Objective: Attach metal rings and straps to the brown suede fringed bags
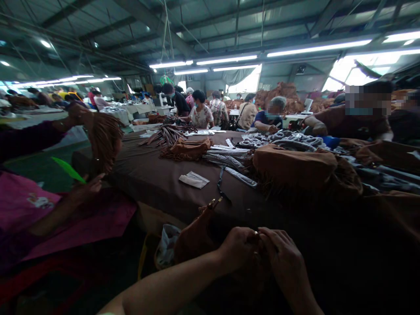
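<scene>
Low in the middle, my left hand (238,248) is closed, with thumb and fingers pinched together. My right hand (284,251) meets it fingertip to fingertip. Between them shows a small shiny metal fitting (256,233); its exact kind is too small to make out. Dark brown material hangs below the hands, mostly lost in shadow. Left of my left hand is a brown suede-like bag (195,238), with gold-coloured clasps (215,202) at its upper end, against the table edge.
The brown-covered table (157,179) bears a flat white packet (194,179), a dark strap (221,183) and a fringed brown bag (295,166). At left, a co-worker's hands (87,188) hold a fringed brown piece (103,140) and something green. Other people work across the table.
</scene>
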### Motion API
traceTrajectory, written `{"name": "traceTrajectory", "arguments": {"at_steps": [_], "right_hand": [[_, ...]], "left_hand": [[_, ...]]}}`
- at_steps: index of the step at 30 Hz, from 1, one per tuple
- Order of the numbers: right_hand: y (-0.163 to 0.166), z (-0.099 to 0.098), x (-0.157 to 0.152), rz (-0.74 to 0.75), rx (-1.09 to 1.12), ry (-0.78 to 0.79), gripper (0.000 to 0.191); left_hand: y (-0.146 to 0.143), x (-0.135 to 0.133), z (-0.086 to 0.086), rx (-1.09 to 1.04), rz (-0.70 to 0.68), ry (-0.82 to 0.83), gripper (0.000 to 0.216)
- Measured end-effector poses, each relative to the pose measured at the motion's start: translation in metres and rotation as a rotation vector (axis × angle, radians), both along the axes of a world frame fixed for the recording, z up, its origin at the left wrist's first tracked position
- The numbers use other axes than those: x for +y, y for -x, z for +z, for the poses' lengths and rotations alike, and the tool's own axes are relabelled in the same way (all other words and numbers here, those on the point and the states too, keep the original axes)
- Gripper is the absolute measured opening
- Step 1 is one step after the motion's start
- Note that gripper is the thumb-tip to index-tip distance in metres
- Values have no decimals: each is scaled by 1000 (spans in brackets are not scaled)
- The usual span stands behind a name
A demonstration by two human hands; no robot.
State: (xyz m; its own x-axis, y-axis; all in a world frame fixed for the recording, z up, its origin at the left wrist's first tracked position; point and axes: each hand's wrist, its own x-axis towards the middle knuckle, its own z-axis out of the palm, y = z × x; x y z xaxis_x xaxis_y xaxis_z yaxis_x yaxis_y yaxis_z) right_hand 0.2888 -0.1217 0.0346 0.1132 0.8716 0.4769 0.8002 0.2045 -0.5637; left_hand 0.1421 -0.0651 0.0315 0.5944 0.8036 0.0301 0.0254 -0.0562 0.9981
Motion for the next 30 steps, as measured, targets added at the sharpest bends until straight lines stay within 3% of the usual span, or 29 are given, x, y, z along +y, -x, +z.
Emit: {"name": "traceTrajectory", "arguments": {"at_steps": [5,9,12,15,19,22,26,30], "right_hand": [[-6,8,0,66,-5,19,25],[-9,16,-4,69,-176,-74,22],[-7,19,-5,36,-271,-94,21],[-1,21,-6,-3,-334,-66,21],[7,25,-9,-50,-363,18,27],[6,26,-9,-56,-210,153,26],[-1,23,-3,13,241,464,32],[-2,29,1,77,397,521,39]], "left_hand": [[-3,1,1,105,-49,-162,33],[-3,2,6,291,-74,-385,44],[-3,0,9,370,-75,-434,48],[-5,-2,11,516,-29,-505,41],[-6,-4,12,780,-67,-815,24],[-3,-8,10,822,-112,-992,15],[3,-14,4,757,-112,-1144,14],[8,-7,6,659,-147,-930,24]]}}
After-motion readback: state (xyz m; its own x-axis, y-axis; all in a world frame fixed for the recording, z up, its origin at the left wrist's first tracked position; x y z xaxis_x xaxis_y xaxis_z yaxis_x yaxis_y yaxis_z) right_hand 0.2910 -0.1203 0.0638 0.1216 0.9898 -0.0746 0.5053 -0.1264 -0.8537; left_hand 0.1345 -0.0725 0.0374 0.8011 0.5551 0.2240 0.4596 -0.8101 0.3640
